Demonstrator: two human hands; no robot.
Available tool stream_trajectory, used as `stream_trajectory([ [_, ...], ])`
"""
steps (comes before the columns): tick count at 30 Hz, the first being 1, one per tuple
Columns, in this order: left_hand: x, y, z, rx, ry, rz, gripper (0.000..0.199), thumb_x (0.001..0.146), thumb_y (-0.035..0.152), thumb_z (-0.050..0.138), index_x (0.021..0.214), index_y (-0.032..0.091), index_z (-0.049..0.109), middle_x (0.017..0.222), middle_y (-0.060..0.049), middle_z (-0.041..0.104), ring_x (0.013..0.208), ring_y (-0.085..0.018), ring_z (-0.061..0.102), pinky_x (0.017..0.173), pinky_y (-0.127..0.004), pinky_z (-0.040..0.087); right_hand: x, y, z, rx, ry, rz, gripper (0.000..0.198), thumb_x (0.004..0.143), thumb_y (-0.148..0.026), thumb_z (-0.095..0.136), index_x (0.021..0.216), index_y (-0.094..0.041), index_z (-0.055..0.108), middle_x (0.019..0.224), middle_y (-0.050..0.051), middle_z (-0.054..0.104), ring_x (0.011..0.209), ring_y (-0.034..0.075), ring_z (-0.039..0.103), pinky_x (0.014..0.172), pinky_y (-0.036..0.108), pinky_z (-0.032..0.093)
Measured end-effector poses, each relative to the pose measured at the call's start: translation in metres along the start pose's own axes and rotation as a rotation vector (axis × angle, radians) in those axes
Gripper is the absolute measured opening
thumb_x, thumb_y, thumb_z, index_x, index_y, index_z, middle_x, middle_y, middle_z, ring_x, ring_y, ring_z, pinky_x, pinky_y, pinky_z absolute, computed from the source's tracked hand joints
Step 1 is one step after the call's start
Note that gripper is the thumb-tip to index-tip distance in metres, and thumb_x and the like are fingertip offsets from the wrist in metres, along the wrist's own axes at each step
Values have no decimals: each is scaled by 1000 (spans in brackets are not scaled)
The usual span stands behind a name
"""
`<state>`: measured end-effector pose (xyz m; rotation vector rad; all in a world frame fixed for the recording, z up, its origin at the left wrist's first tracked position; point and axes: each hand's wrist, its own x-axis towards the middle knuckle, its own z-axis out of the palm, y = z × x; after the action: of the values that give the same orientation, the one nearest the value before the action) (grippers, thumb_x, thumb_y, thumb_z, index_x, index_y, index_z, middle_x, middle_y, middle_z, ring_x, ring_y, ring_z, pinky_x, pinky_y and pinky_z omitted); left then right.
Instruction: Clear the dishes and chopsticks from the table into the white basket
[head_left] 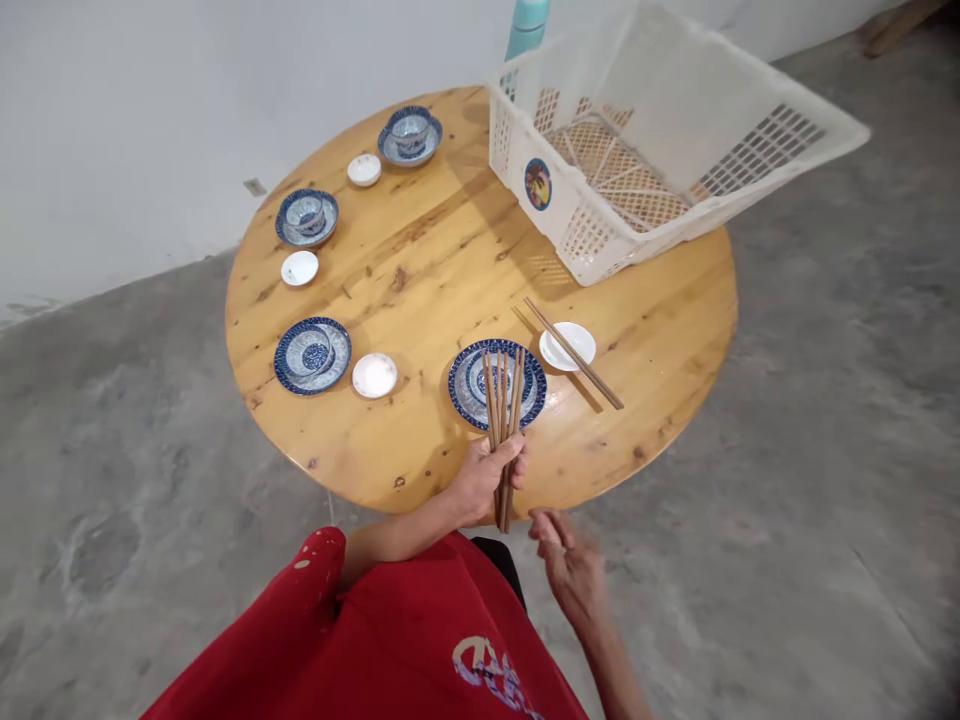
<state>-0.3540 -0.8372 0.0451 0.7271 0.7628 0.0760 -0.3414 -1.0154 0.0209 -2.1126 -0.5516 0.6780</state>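
Note:
My left hand [487, 475] is closed around a bunch of several wooden chopsticks [502, 400], held upright over the table's near edge. Behind their tips lies a blue-patterned plate [459, 385] with a small bowl on it, partly covered by the sticks. My right hand [574, 575] is just off the near edge, below and right of the bunch. It is slightly blurred, its fingers loosely bent with nothing visible in them. A pair of chopsticks [600, 385] rests slantwise across a small white dish [556, 352] to the right of the plate.
The round wooden table [405, 290] also bears blue-patterned plates with bowls [337, 368] and small white dishes [375, 376] along its left side. A large white plastic basket [570, 235] stands at the back right, overhanging the edge. Behind it is a turquoise bottle [526, 30].

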Motion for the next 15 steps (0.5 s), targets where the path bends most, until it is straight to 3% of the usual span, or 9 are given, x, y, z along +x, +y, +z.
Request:
stream_trajectory([
  [4,11,12,13,-17,-20,16,60,65,68,84,82,15,64,60,4,54,49,-6,46,51,-22,37,54,16,-48,-288,321,-56,49,99,-60,42,102,-18,68,101,14,71,86,25,68,84,39,54],
  [7,18,15,21,-69,-11,52,58,66,66,85,82,14,64,60,4,53,50,-6,46,51,-22,37,107,28,-81,-467,425,-181,50,98,-52,41,115,-13,66,122,23,67,119,34,61,106,50,46],
  [11,25,8,33,-164,78,102,57,66,64,85,82,14,65,60,3,54,50,-6,46,51,-22,36,161,47,-104,-582,348,-209,63,95,-53,38,125,-4,64,123,28,65,122,40,59,105,54,46],
  [15,30,-2,48,-234,134,131,58,65,65,85,83,14,65,60,3,56,49,-7,48,51,-23,36,193,56,-107,-693,138,-67,64,95,-56,40,130,-8,64,116,27,68,106,41,65,87,53,52],
])
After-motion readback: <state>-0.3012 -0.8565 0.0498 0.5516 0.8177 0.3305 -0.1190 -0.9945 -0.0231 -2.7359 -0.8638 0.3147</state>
